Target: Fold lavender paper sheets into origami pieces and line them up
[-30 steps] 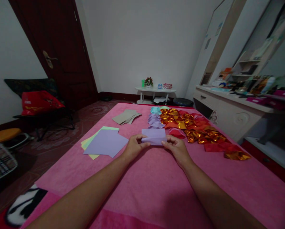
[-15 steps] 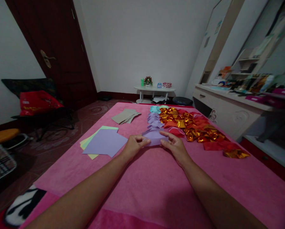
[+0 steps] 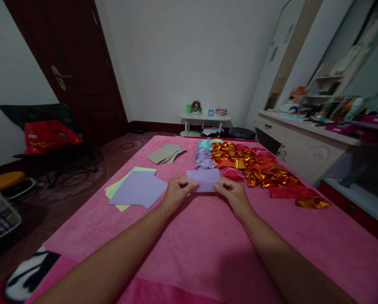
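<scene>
Both hands on one lilac sheet [image 3: 204, 179], which lies on the pink cloth [image 3: 208, 249] just ahead of us; left hand [image 3: 176, 193] pinches its near left corner, right hand [image 3: 235, 195] its near right corner. Light is dim; we cannot tell whether the sheet is already doubled over. Risks, as we judge them: soft cloth gives under pressure, so edges may creep out of line; uneven pull could skew or tear the paper; foil pieces [image 3: 258, 171] lie just beyond the right hand, and a stray knuckle could scatter them; sheet stack [image 3: 138, 190] sits apart, left.
</scene>
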Available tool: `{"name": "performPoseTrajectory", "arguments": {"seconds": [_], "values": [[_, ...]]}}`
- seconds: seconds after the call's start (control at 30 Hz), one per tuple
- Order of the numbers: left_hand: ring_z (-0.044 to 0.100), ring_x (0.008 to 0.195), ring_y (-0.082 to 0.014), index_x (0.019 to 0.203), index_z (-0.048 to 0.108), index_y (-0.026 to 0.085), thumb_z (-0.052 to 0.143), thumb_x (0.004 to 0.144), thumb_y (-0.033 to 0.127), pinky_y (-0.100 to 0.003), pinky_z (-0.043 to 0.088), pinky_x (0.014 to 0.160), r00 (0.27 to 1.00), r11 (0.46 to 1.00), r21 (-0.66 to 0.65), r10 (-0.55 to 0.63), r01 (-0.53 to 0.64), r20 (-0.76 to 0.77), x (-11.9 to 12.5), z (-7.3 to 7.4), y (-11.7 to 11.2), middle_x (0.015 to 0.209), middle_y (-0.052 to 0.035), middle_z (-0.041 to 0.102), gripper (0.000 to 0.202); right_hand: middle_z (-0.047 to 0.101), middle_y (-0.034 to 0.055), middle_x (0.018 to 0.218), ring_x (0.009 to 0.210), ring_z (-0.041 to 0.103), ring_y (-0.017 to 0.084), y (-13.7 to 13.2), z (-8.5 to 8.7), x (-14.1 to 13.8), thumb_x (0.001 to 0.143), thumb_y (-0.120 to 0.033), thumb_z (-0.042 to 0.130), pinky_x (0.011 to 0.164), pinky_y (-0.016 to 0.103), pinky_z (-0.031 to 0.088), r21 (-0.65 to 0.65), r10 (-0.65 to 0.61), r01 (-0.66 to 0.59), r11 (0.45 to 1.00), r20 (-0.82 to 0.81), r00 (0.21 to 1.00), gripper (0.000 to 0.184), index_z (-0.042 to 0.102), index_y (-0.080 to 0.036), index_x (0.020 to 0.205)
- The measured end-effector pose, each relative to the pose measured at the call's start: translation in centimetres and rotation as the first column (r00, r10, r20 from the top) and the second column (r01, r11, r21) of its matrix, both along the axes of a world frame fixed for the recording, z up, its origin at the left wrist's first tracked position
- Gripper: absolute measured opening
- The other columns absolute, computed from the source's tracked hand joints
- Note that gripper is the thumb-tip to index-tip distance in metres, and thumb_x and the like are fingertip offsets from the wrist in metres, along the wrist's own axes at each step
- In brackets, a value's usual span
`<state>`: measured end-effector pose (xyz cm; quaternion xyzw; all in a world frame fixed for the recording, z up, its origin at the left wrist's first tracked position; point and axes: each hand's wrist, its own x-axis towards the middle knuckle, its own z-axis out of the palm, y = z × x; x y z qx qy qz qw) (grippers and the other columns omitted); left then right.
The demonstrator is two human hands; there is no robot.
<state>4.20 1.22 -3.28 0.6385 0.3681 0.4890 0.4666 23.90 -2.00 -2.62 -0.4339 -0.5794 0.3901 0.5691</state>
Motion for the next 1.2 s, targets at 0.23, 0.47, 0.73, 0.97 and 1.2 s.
{"name": "performPoseTrajectory", "arguments": {"seconds": [0.23, 0.47, 0.73, 0.97, 1.2], "values": [[0.044, 0.05, -0.0084, 0.056, 0.061, 0.01, 0.059, 0.078, 0.047, -0.019, 0.033, 0.048, 0.999, 0.998, -0.062, 0.005, -0.003, 0.037, 0.1, 0.2, -0.2, 0.053, 0.0, 0.051, 0.043, 0.062, 0.0038, 0.085, 0.072, 0.055, 0.017, 0.3, -0.4, 0.2, 0.072, -0.041, 0.066, 0.058, 0.026, 0.047, -0.007, -0.065, 0.065, 0.998, -0.019, 0.998, 0.024, 0.073, -0.018, 0.074], [0.049, 0.053, -0.0092, 0.066, 0.07, 0.009, 0.065, 0.073, 0.039, -0.019, 0.037, 0.049, 0.999, 0.997, -0.071, 0.01, -0.007, 0.04, 0.3, 0.4, -0.4, 0.064, -0.0033, 0.06, 0.031, 0.064, 0.0002, 0.066, 0.063, 0.054, 0.016, 0.8, -1.0, 0.6, 0.066, -0.038, 0.073, 0.061, 0.027, 0.042, 0.019, -0.157, 0.157, 0.987, 0.011, 0.988, 0.022, 0.07, -0.017, 0.066], [0.052, 0.054, -0.0103, 0.069, 0.071, 0.012, 0.072, 0.066, 0.037, -0.019, 0.039, 0.048, 0.994, 0.994, -0.064, 0.097, -0.094, 0.05, 0.1, -0.5, 0.3, 0.063, -0.0017, 0.063, 0.026, 0.063, -0.0007, 0.063, 0.057, 0.051, 0.013, 1.1, -1.5, 0.7, 0.06, -0.037, 0.077, 0.056, 0.026, 0.039, -0.025, -0.183, 0.182, 0.983, -0.06, 0.981, 0.023, 0.065, -0.018, 0.061], [0.053, 0.054, -0.0098, 0.067, 0.072, 0.013, 0.075, 0.063, 0.032, -0.019, 0.039, 0.05, 0.985, 0.989, -0.031, 0.147, -0.145, 0.087, 0.0, -0.8, 0.7, 0.064, -0.0021, 0.065, 0.02, 0.062, 0.0, 0.063, 0.059, 0.05, 0.013, 1.3, -1.8, 0.9, 0.062, -0.033, 0.074, 0.058, 0.025, 0.038, -0.062, -0.146, 0.141, 0.988, -0.099, 0.984, 0.018, 0.067, -0.016, 0.059], [0.054, 0.056, -0.0108, 0.066, 0.072, 0.013, 0.074, 0.063, 0.028, -0.02, 0.04, 0.052, 0.987, 0.991, 0.002, 0.132, -0.133, 0.088, 0.0, -0.7, 0.7, 0.064, -0.0025, 0.066, 0.015, 0.066, 0.0016, 0.068, 0.063, 0.054, 0.015, 1.1, -1.5, 0.9, 0.059, -0.028, 0.074, 0.062, 0.027, 0.04, -0.104, -0.153, 0.14, 0.985, -0.13, 0.98, 0.013, 0.068, -0.017, 0.056]]}}
